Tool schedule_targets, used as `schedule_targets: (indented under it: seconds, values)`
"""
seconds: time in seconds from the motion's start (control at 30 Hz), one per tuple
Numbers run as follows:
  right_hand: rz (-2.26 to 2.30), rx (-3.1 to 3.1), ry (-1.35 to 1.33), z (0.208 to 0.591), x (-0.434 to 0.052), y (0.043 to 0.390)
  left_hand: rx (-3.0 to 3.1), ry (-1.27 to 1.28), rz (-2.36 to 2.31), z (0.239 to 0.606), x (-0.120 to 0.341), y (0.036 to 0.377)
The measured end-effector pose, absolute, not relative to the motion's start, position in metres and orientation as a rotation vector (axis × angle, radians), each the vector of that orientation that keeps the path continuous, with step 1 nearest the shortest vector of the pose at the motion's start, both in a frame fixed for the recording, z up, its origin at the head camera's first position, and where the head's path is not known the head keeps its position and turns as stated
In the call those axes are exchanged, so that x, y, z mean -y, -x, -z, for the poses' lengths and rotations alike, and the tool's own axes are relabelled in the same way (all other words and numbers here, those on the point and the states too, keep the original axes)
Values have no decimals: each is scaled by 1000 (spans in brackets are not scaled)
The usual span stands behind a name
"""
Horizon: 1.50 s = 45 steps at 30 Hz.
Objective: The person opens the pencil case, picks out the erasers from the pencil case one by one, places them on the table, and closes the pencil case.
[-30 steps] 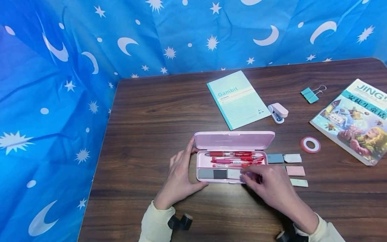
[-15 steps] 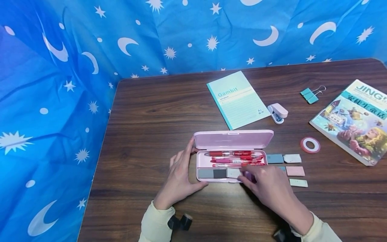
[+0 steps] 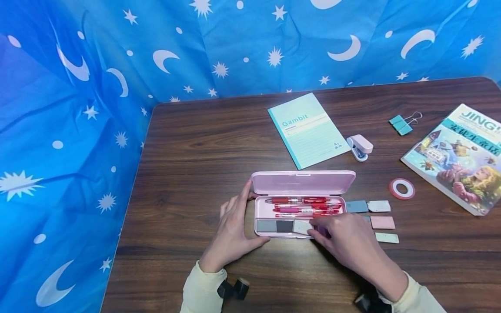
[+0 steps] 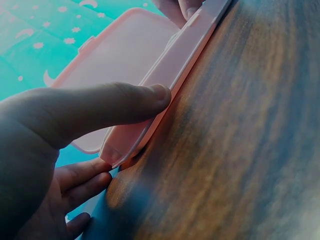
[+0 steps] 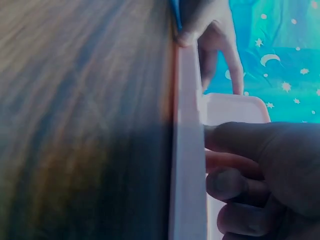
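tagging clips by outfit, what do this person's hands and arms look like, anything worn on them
The left hand and right hand wear no gloves. Pale cream long sleeves end near the wrists. Small black devices show at both wrists, the right one partly cut off by the frame.

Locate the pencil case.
In the head view, the pink pencil case lies open just right of centre, with the left hand at its left end and the mint notebook beyond it.
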State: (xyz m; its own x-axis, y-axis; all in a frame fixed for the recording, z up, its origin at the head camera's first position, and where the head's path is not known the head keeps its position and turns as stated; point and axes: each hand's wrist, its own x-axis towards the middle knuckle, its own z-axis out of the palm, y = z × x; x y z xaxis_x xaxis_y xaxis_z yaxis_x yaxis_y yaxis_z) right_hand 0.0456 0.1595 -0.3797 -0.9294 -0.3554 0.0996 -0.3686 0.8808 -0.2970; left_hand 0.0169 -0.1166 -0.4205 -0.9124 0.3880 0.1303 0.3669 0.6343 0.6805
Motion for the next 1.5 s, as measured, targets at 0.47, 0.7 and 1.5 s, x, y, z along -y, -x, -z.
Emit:
schedule_targets:
  seconds: [0.47,0.7,1.5]
  values:
    - [-1390,2889,-427,372,-183,-41,-2788,-613,-1163,420,116,-17]
    - [-1366,3060,-312,357,-250,-42,-2818,-656,-1176,420,115,-17]
    - [-929,3198,-261,369,-262,-52,-2828,-654,-1157,422,116,-17]
